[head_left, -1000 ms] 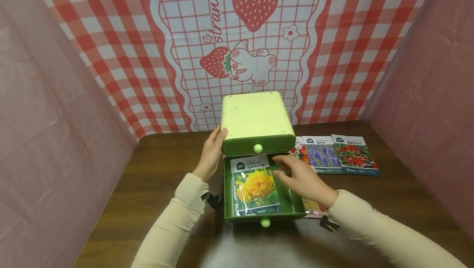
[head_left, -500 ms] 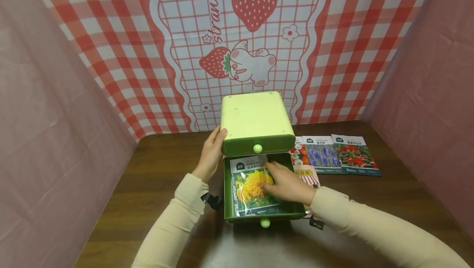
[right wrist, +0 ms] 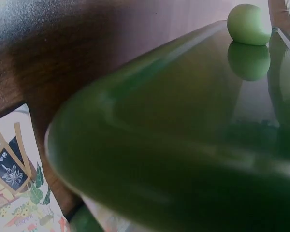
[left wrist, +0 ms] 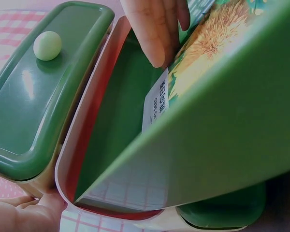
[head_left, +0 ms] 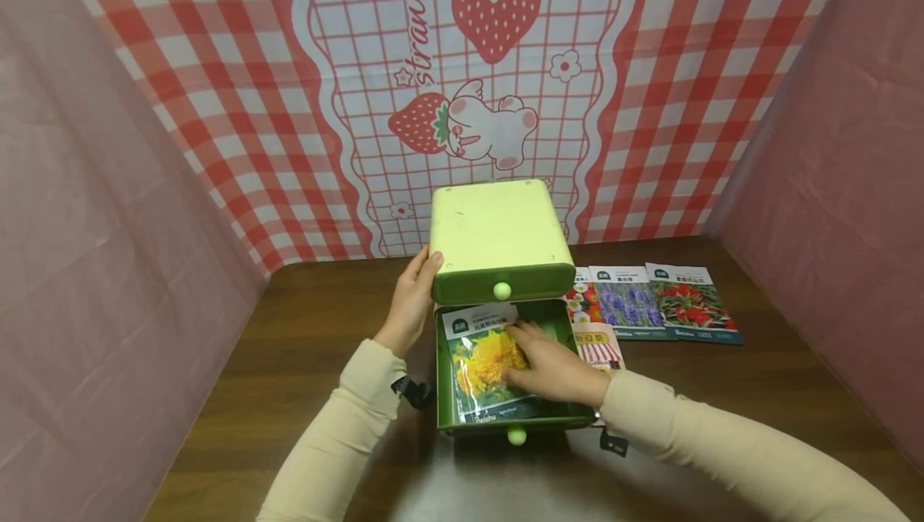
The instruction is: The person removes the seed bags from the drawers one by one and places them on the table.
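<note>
A drawer cabinet (head_left: 498, 225) stands on the table (head_left: 325, 313), in front of the strawberry-print cloth (head_left: 498, 117), between side curtains to left (head_left: 94, 249) and right (head_left: 816, 185). Beneath its closed upper drawer (head_left: 465, 288), the open drawer (head_left: 443, 382) juts toward the person; the left wrist view shows a lower drawer (left wrist: 222, 208) underneath. The sunflower seed packet (head_left: 476, 374) lies in the open drawer, toward its left wall, with the right hand (head_left: 559, 370) over its right part. The left hand (head_left: 411, 301) touches the cabinet's left side. Right of the cabinet, three flower seed packets (head_left: 626, 305) lie side by side; nearer the person, just right of the open drawer, lies a printed packet (head_left: 601, 348).
</note>
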Action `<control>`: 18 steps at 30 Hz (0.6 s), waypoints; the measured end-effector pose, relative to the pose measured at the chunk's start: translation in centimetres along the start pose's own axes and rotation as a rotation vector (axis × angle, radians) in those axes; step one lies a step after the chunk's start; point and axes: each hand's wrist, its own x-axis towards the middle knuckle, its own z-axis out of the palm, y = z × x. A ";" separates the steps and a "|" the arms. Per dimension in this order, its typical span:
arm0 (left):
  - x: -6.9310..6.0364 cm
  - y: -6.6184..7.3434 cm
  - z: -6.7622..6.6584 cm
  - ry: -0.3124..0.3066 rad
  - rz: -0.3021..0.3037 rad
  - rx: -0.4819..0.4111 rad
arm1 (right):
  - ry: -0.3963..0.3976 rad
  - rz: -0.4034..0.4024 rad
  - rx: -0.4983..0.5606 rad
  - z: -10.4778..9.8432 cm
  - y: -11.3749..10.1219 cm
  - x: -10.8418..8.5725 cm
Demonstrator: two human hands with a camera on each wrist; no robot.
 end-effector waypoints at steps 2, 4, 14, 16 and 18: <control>0.0 0.0 0.0 0.003 -0.006 0.001 | 0.002 -0.001 0.004 0.1 -0.1 -0.1; 0.0 0.0 0.0 0.005 -0.004 0.002 | 0.006 -0.006 0.002 0.2 -0.2 -0.2; 0.2 -0.1 -0.1 0.001 -0.006 0.005 | -0.009 -0.004 0.054 0.3 -0.8 -0.7; 0.2 -0.2 -0.1 -0.003 -0.003 0.003 | -0.007 -0.005 0.062 0.1 -0.8 -0.8; 0.2 -0.2 -0.1 -0.004 -0.001 0.000 | 0.001 -0.007 0.076 -0.1 -0.8 -0.9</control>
